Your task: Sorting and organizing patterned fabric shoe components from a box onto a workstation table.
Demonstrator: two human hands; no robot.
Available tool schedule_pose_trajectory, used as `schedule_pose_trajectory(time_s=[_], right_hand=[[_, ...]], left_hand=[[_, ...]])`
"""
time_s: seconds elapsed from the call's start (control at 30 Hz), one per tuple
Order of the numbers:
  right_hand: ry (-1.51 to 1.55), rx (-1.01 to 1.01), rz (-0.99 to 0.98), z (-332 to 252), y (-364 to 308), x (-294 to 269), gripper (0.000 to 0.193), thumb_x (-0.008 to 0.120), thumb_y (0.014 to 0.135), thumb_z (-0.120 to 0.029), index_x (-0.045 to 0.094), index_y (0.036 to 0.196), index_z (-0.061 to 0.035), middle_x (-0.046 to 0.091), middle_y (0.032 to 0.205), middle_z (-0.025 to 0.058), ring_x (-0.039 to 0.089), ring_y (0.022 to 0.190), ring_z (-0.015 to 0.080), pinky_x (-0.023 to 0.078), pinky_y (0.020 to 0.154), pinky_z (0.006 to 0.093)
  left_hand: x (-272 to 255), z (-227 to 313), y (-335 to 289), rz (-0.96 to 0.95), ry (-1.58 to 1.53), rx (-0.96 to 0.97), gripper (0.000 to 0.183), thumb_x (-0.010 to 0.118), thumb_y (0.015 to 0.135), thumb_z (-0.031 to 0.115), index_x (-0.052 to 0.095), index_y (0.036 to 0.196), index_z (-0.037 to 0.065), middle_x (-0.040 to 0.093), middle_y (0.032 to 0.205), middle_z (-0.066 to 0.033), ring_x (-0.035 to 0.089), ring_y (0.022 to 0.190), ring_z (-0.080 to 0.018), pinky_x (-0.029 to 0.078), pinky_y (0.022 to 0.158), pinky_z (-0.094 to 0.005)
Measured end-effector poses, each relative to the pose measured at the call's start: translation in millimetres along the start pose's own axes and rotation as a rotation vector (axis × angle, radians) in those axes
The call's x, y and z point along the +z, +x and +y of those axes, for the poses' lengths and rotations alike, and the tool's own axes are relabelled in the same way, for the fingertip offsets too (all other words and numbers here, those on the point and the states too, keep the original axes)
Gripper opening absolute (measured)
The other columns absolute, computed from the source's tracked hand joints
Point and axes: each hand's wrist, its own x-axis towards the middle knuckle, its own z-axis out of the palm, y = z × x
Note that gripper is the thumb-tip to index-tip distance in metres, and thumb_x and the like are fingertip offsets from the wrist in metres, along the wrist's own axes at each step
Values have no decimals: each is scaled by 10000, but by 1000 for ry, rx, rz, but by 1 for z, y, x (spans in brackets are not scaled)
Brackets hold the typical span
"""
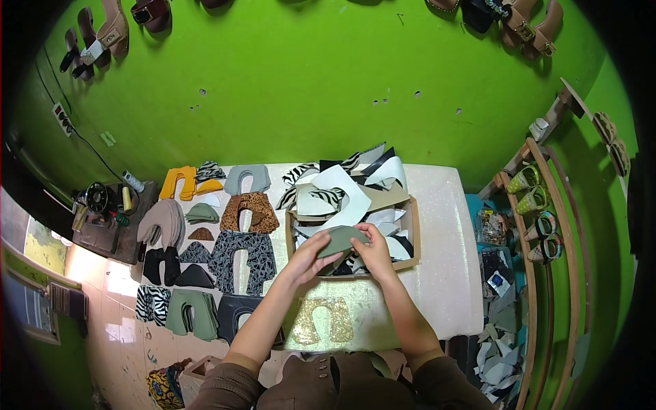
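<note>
My left hand (309, 257) and my right hand (375, 254) both grip a grey-green cut piece of sheet material (339, 242), roughly half-moon shaped. They hold it by its two ends above the front part of a cardboard box (415, 236). My right thumb presses on its face. White, black and zebra-striped offcuts (342, 195) heap up in the box and over its back rim. Between my forearms, a glittery gold U-shaped piece (305, 329) lies at the table's near edge.
Stacked U-shaped and half-moon pieces (242, 263) in several colours and patterns cover the left of the white table (444, 266). A dark sewing machine (97, 198) stands farther left. On the right, a wooden rack (533, 287) holds sandals (533, 200), with scraps (499, 365) below. More sandals (113, 31) hang on the green wall.
</note>
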Motion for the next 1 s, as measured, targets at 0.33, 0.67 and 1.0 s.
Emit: schedule_pose_trajectory(time_s=[0.33, 0.67, 1.0], right_hand=[[-74, 25, -257, -12, -1, -8, 256, 600, 825, -132, 515, 1033, -10, 566, 945, 52, 531, 894, 135, 453, 673, 272], [57, 169, -388, -15, 31, 103, 239, 548, 841, -48, 534, 1074, 1, 591, 931, 40, 552, 788, 81, 456, 665, 201], [275, 512, -393, 18, 104, 304, 318, 442, 849, -4, 506, 1158, -38, 545, 1054, 73, 551, 930, 165, 494, 792, 297]], left_hand=[[-14, -1, -14, 2, 153, 7, 328, 417, 895, 25, 393, 1222, 17, 464, 1175, -92, 511, 1046, -171, 466, 908, -319], [-100, 52, -72, 268, 427, 129, 324, 507, 868, 77, 451, 1184, 31, 556, 1083, -52, 547, 951, -113, 481, 717, -234], [-265, 166, -100, 485, 463, 303, 358, 466, 855, 29, 415, 1208, 2, 540, 1069, -88, 552, 959, -162, 489, 789, -281]])
